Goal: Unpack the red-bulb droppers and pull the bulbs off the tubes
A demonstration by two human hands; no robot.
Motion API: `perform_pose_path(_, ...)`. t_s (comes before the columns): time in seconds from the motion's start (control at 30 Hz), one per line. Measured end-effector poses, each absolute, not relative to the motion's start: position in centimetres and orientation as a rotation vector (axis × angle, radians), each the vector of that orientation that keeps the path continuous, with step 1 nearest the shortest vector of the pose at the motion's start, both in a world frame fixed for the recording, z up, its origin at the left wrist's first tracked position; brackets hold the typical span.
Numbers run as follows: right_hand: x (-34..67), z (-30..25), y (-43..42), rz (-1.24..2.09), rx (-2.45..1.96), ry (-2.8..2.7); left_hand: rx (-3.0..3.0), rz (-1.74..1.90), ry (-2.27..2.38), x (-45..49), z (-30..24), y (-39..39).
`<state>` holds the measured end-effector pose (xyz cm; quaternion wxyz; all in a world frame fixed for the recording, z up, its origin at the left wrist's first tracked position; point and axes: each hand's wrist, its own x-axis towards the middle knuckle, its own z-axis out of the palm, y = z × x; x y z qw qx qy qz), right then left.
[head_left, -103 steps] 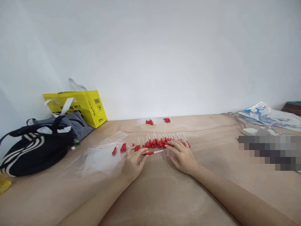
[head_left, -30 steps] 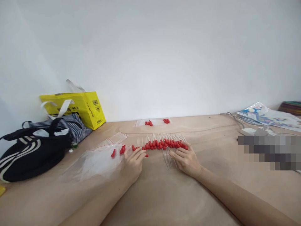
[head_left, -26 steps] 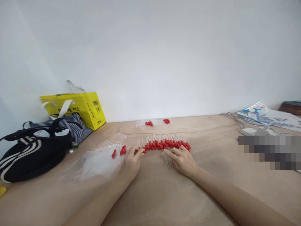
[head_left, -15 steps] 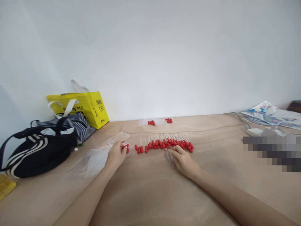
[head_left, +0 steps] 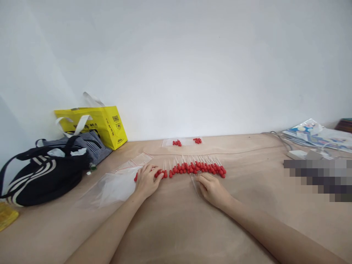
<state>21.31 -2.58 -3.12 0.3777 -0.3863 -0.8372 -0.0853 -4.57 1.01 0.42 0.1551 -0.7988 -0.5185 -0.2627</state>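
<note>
A row of clear dropper tubes with red rubber bulbs [head_left: 198,168] lies across the tan table [head_left: 181,227]. My left hand [head_left: 146,180] rests at the row's left end, its fingers curled and pinching a red bulb [head_left: 158,173]. Another loose red bulb [head_left: 135,178] peeks out by its thumb side. My right hand [head_left: 212,187] sits just below the row's middle, fingers bent and closed on a small bundle of bare clear tubes [head_left: 194,180].
Clear zip bags [head_left: 112,186] lie left of my left hand. A small bag with red bulbs [head_left: 187,141] is near the wall. A yellow bag [head_left: 96,123], a striped bag [head_left: 82,145] and a black bag [head_left: 38,176] stand at left. Papers [head_left: 316,134] and a white adapter [head_left: 295,154] are at right.
My left hand reached left to the loose bulbs on the zip bags, then came back right to the row's left end. My right hand stayed on the clear tubes.
</note>
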Motion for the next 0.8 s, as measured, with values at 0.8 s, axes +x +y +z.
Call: perform_pose_path(0.8,22.0,-2.7,-2.1,-0.261,-1.137,-1.911,-2.005,-1.051,-1.346,-3.6,1.7,-1.3)
